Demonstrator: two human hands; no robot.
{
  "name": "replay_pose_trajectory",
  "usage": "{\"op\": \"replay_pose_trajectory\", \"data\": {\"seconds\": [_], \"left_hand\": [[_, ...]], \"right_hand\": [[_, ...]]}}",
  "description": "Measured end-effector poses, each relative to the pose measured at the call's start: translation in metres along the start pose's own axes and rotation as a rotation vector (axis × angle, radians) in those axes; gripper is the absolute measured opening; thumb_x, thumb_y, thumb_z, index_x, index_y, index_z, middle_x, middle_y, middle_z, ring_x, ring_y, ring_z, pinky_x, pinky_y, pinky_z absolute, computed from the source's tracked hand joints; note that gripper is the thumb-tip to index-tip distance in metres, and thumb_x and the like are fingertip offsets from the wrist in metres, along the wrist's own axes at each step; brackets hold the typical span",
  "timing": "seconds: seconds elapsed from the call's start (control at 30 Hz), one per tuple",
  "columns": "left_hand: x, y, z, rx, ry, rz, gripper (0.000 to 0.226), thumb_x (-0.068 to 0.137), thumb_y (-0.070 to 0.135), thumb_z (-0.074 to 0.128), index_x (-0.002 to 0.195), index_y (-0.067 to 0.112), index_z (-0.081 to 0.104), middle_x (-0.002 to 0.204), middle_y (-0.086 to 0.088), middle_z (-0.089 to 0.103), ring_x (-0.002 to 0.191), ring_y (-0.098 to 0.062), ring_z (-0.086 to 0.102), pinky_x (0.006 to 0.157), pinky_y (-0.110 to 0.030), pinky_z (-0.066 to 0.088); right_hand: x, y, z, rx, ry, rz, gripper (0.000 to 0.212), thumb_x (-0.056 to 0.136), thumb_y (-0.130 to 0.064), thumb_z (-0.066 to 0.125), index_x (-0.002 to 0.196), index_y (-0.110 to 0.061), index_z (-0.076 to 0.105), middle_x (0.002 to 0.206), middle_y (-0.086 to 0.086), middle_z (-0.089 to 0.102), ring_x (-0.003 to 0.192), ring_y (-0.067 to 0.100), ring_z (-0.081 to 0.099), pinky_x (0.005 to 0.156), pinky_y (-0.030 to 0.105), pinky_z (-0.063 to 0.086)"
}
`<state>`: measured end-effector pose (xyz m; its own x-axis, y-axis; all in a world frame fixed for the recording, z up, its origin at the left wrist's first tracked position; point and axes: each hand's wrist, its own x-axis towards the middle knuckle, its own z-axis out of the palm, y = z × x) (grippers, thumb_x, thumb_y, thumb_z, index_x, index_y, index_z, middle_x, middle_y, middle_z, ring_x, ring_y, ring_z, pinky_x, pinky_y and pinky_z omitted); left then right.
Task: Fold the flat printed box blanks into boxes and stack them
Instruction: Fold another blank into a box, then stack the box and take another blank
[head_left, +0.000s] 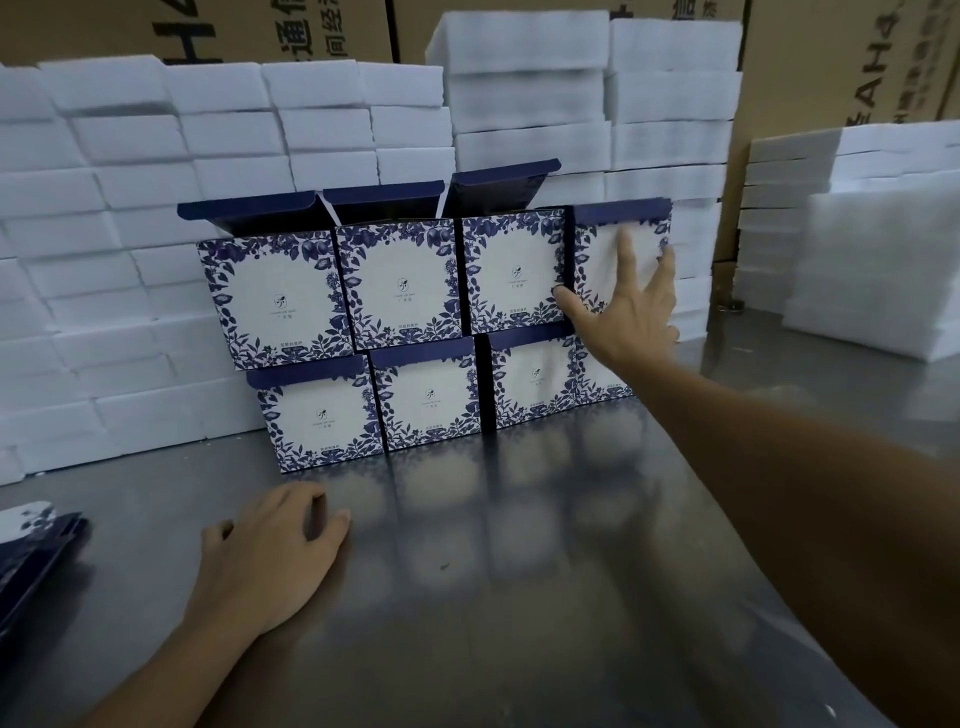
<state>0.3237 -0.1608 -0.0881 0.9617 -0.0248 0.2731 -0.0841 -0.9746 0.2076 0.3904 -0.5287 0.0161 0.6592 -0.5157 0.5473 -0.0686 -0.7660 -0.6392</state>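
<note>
Showing: final seating of the newest box at the right end of the upper row, far side of the steel table.
Box posn: upright, printed face toward the camera, dark flap folded along its top edge; touching the upper-row box on its left, resting on the lower row below.
Stack: two rows vs. the white foam blocks; four boxes visible up top, at least three in the lower row.
R hand: arm reached fwd, fingers straight and spread flat on the box face, thumb at its lower-left corner; pressing, not gripping.
L hand: near edge of table, fingers loosely bent, resting palm-down, holding nothing.
Key relation: box lay ahead and right of the body, so R hand was the nearer by far; L hand sat well apart from it.
Blanks: flat pile at the left table edge, near L hand.
Judged next: L hand better placed to fetch a blank.
</note>
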Motion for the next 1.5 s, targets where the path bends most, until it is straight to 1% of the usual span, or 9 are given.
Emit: {"op": "replay_pose_trajectory", "data": {"seconds": [0.17,0.23,0.4,0.6,0.77,1.03,1.2,1.33,1.5], "left_hand": [[0.000,0.000,0.000,0.001,0.009,0.004,0.039,0.093,0.065,0.033,0.123,0.042,0.045,0.133,0.017,0.049,0.124,-0.011,0.046,0.102,-0.042,0.029],[-0.001,0.000,0.000,-0.005,0.008,0.000,0.039,0.093,0.065,0.033,0.123,0.042,0.045,0.133,0.017,0.049,0.124,-0.011,0.046,0.103,-0.043,0.029],[-0.001,0.003,-0.002,-0.010,0.008,-0.003,0.041,0.093,0.065,0.031,0.122,0.041,0.045,0.131,0.016,0.050,0.121,-0.012,0.049,0.103,-0.043,0.029],[-0.004,0.007,-0.006,-0.004,0.003,-0.013,0.039,0.094,0.063,0.035,0.121,0.038,0.049,0.129,0.013,0.053,0.120,-0.015,0.050,0.101,-0.043,0.033],[-0.011,0.010,-0.011,0.007,0.049,-0.012,0.027,0.094,0.055,0.044,0.096,0.029,0.053,0.103,0.005,0.058,0.097,-0.021,0.057,0.089,-0.039,0.040],[-0.048,0.022,-0.015,0.030,0.042,-0.007,0.025,0.094,0.051,0.040,0.091,0.027,0.047,0.108,0.002,0.058,0.105,-0.023,0.056,0.090,-0.038,0.039],[-0.080,0.025,-0.021,-0.028,0.002,0.033,0.025,0.093,0.054,0.039,0.091,0.030,0.046,0.110,0.005,0.056,0.112,-0.020,0.052,0.094,-0.038,0.036],[-0.105,0.028,-0.030,-0.061,-0.037,0.108,0.038,0.092,0.050,0.040,0.123,0.033,0.052,0.124,0.007,0.055,0.122,-0.018,0.048,0.099,-0.039,0.036],[-0.140,0.017,-0.040,-0.143,0.049,0.187,0.017,0.093,0.047,0.048,0.094,0.030,0.052,0.101,0.010,0.055,0.104,-0.017,0.053,0.084,-0.034,0.036]], "right_hand": [[-0.020,0.007,0.018,-0.144,-0.262,0.009,0.081,0.087,-0.082,0.033,0.154,-0.052,-0.001,0.169,0.001,-0.006,0.154,0.035,-0.004,0.115,0.073,0.000],[-0.040,0.009,0.030,-0.165,-0.299,0.084,0.080,0.088,-0.081,0.027,0.155,-0.050,-0.004,0.169,0.001,-0.006,0.154,0.033,-0.004,0.115,0.071,-0.003],[-0.104,0.010,0.055,-0.124,-0.293,0.104,0.080,0.094,-0.073,0.029,0.159,-0.037,0.000,0.167,0.011,0.005,0.152,0.032,0.011,0.116,0.061,0.013],[-0.137,-0.010,0.047,0.001,-0.348,0.046,0.075,0.093,-0.069,0.036,0.157,-0.036,0.013,0.161,0.010,0.018,0.148,0.033,0.022,0.116,0.055,0.018],[-0.168,-0.023,0.033,0.131,-0.343,0.025,0.070,0.093,-0.064,0.045,0.152,-0.033,0.024,0.152,0.008,0.031,0.141,0.032,0.033,0.113,0.051,0.024],[-0.230,-0.060,0.014,0.230,-0.493,-0.094,0.065,0.093,-0.059,0.053,0.149,-0.033,0.031,0.149,0.003,0.039,0.136,0.030,0.042,0.109,0.046,0.032],[-0.262,-0.089,0.005,0.337,-0.576,-0.043,0.039,0.095,-0.050,0.056,0.126,-0.027,0.055,0.116,-0.001,0.066,0.112,0.023,0.062,0.103,0.044,0.044],[-0.283,-0.103,0.001,0.306,-0.599,-0.061,0.025,0.089,-0.049,0.058,0.105,-0.030,0.063,0.102,-0.005,0.072,0.104,0.022,0.065,0.092,0.039,0.052],[-0.287,-0.101,-0.002,0.359,-0.565,-0.022,0.016,0.089,-0.037,0.063,0.078,-0.026,0.060,0.078,-0.006,0.067,0.089,0.022,0.068,0.083,0.038,0.055]]}}
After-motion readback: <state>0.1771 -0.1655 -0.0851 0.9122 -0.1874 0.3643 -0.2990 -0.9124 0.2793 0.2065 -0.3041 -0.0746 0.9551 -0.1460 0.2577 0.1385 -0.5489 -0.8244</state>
